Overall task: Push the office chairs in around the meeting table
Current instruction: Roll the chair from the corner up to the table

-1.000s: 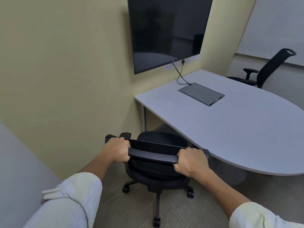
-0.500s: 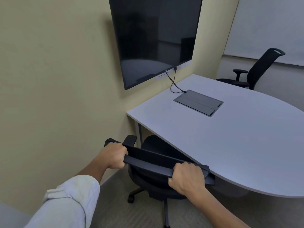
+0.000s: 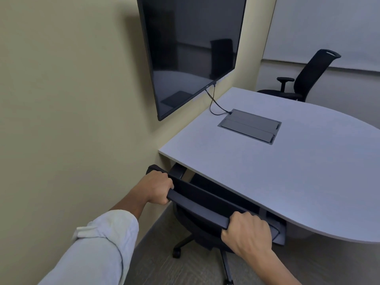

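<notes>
A black office chair [image 3: 202,208] stands at the near side of the grey meeting table [image 3: 287,171], its seat mostly hidden under the tabletop. My left hand [image 3: 157,188] grips the left end of the chair's top rail. My right hand [image 3: 247,233] grips the right end of the same rail. Its wheeled base shows on the carpet below. A second black office chair [image 3: 308,79] stands at the far side, back from the table edge.
A large dark screen [image 3: 193,52] hangs on the yellow wall [image 3: 72,99] to the left, with a cable running to a grey cable hatch [image 3: 249,126] in the tabletop. The near chair sits close to that wall. A whiteboard [image 3: 329,27] covers the far wall.
With both hands on its rail, the chair has rolled forward so its seat has gone under the tabletop. My view has come closer to the table and wall.
</notes>
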The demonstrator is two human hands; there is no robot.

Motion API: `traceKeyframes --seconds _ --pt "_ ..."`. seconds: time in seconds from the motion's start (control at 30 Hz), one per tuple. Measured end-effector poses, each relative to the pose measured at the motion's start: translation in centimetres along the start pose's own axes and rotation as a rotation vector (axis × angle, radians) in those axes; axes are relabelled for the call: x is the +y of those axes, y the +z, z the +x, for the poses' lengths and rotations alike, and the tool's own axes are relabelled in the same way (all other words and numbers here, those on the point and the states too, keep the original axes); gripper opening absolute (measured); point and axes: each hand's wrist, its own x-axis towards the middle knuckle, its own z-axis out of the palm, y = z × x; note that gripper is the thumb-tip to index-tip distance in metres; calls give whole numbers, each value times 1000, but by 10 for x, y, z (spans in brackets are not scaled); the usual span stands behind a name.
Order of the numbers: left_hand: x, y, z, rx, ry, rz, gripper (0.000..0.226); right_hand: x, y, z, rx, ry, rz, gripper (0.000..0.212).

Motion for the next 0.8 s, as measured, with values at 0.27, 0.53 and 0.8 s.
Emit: traceKeyframes --seconds 0.27,0.53,0.8 --pt "-33 -2 40 10 13 14 9 -11 -4 40 15 47 21 17" --pt "-27 -14 88 71 29 -65 14 23 -13 86 -23 102 5 16" --pt "-70 -18 131 -22 62 -45 8 6 -6 124 45 91 71 20"
